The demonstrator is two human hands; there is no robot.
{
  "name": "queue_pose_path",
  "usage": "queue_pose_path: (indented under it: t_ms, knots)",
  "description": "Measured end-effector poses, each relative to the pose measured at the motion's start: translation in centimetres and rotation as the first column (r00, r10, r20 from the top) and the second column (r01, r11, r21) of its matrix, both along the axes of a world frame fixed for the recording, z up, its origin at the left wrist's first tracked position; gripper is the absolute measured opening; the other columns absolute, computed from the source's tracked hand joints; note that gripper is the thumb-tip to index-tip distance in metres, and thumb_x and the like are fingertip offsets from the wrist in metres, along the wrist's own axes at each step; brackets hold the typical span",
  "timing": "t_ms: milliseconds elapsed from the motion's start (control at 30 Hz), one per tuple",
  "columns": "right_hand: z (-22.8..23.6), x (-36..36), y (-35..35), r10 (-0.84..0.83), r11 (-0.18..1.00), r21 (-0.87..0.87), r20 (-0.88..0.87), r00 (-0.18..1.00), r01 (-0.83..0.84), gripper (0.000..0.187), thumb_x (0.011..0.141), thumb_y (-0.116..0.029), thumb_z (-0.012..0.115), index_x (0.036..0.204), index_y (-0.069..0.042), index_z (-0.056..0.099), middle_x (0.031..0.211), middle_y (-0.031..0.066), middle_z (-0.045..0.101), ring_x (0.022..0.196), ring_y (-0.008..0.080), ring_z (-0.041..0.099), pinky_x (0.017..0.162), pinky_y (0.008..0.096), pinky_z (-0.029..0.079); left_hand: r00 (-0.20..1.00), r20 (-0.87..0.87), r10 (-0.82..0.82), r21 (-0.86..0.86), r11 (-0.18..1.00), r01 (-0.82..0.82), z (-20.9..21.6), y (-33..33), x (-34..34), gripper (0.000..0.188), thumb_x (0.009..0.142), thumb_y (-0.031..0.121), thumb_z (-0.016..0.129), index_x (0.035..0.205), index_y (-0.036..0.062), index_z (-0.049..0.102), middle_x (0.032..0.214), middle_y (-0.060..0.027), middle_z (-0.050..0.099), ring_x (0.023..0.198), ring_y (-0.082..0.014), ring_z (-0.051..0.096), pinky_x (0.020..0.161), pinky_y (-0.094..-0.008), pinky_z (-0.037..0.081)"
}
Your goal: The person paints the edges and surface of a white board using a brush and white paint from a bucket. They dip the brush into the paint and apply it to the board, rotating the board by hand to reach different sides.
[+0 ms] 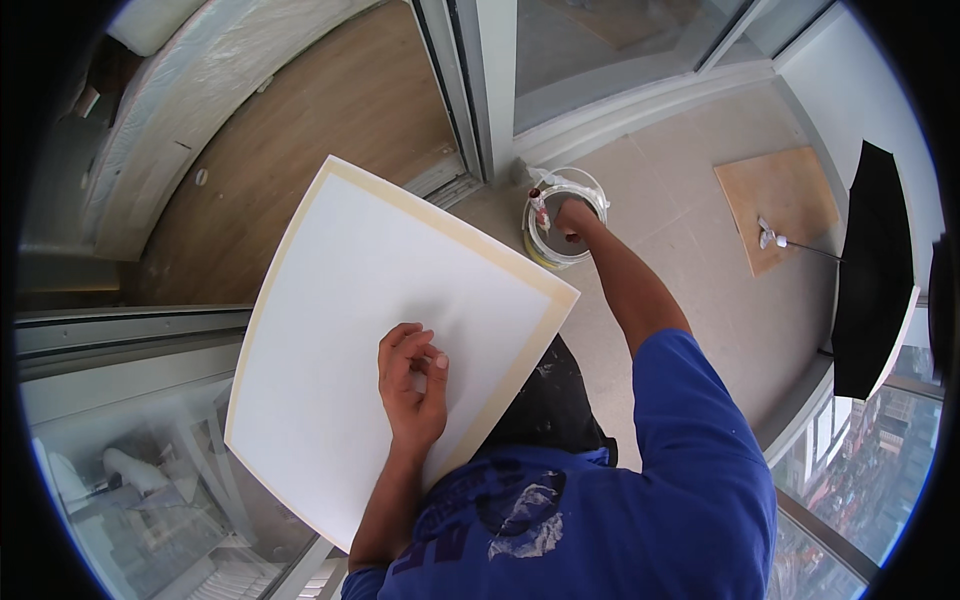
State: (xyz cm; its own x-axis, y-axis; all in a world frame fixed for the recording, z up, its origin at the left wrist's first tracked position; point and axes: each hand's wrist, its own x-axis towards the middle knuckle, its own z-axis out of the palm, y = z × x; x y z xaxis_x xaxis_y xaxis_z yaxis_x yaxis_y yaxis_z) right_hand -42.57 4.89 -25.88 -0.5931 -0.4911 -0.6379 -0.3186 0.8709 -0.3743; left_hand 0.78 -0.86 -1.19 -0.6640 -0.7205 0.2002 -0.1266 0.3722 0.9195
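Observation:
My right hand (574,220) reaches down into a white bucket (588,185) on the floor, its fingers curled into a fist. What it grips, if anything, is hidden by the hand and the bucket. A tool with a dark reddish handle (537,203) leans at the bucket's left inner rim. My left hand (412,385) hovers over a large white panel (330,290) with a cream border. Its fingers are loosely bent, the thumb stands apart, and nothing is held in them. The panel lies in front of me, left of the bucket.
A brown board (790,190) lies on the tiled floor to the right, near a black umbrella-like shade (875,280) on a thin rod. Sliding glass door frames (462,90) stand ahead, with a wooden floor (330,110) beyond. Plastic-wrapped furniture (200,90) sits at far left.

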Motion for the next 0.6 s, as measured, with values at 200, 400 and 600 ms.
queue_pose_path:
  t_ms: [200,400,600]
  knots:
    - [-1.7,-0.1,1.0,-0.015,0.997,-0.071,-0.125,0.992,0.007,0.025,0.091,-0.002,0.058,0.098,0.011,0.078,0.084,0.0194,0.080,0.063,0.0286,0.079,0.055,0.0408,0.066,1.000,-0.015,-0.022,-0.014,1.000,0.021,0.2,0.0,-0.1,0.027,0.102,0.001,0.070,0.129,0.0019,0.067,0.139,-0.0224,0.059,0.090,-0.0155,0.066,0.075,-0.0293,0.055]
    - [2.7,-0.9,0.4,-0.015,0.998,-0.057,-0.033,0.999,0.013,0.020,0.090,-0.010,0.069,0.098,0.003,0.081,0.081,0.0141,0.080,0.064,0.0221,0.078,0.057,0.0369,0.063,1.000,-0.004,-0.001,-0.019,1.000,0.001,0.0,0.1,0.4,0.027,0.102,0.001,0.070,0.129,0.0021,0.067,0.139,-0.0220,0.059,0.090,-0.0152,0.066,0.074,-0.0291,0.055]
    - [9.6,2.2,8.4,-0.302,0.777,-0.579,0.000,0.953,0.246,0.016,0.086,-0.017,0.077,0.090,-0.003,0.083,0.074,0.0113,0.079,0.064,0.0190,0.077,0.069,0.0340,0.064,0.999,-0.031,-0.019,0.003,1.000,0.019,0.3,0.5,0.4,0.028,0.102,0.001,0.070,0.130,0.0023,0.067,0.141,-0.0214,0.058,0.091,-0.0151,0.067,0.074,-0.0287,0.054]
